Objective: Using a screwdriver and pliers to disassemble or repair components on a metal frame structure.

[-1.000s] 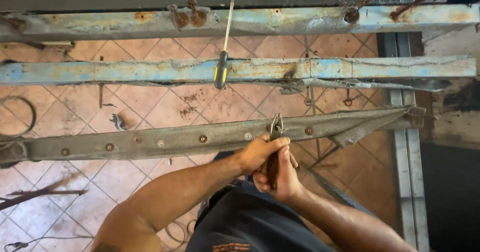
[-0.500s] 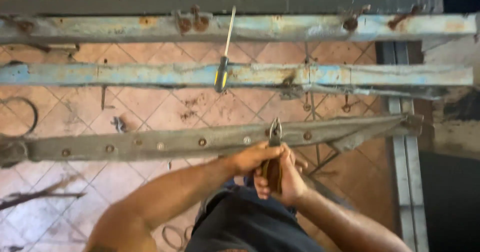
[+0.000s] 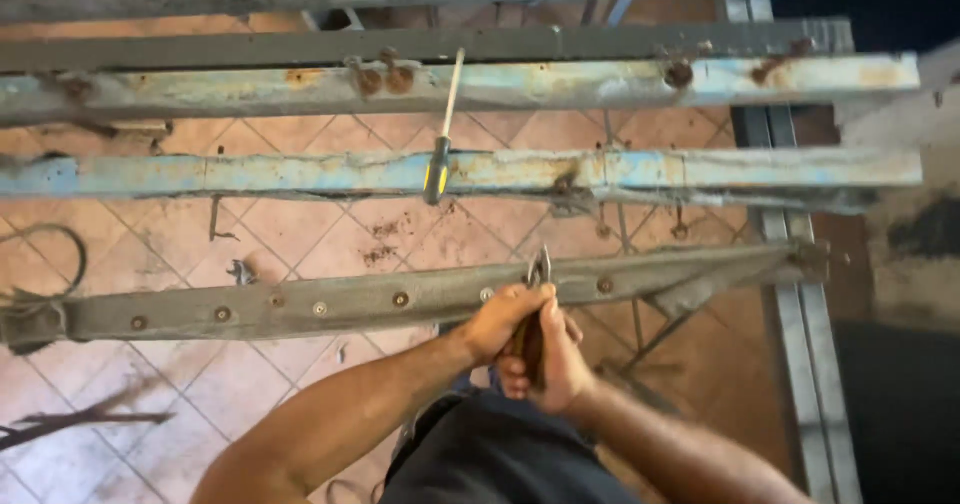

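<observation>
Both my hands grip the handles of a pair of pliers (image 3: 538, 269) whose metal jaws rest on the upper edge of a grey metal bar (image 3: 300, 306) dotted with rivets. My left hand (image 3: 505, 319) wraps the handles from the left. My right hand (image 3: 555, 364) closes on them from below. The jaws sit near a rivet (image 3: 605, 286) on that bar. A screwdriver (image 3: 443, 134) with a yellow and black handle lies across the two rusty blue bars (image 3: 700, 169) farther away.
Several long rusty bars lie side by side over a terracotta tile floor (image 3: 300, 229). A grey steel frame (image 3: 790, 314) runs down the right side. A wire loop (image 3: 60, 264) lies at the left, and thin rods (image 3: 70, 422) at the lower left.
The view has shifted so the bars sit lower in the frame. My hands stay clamped on the pliers at the same spot on the grey bar.
</observation>
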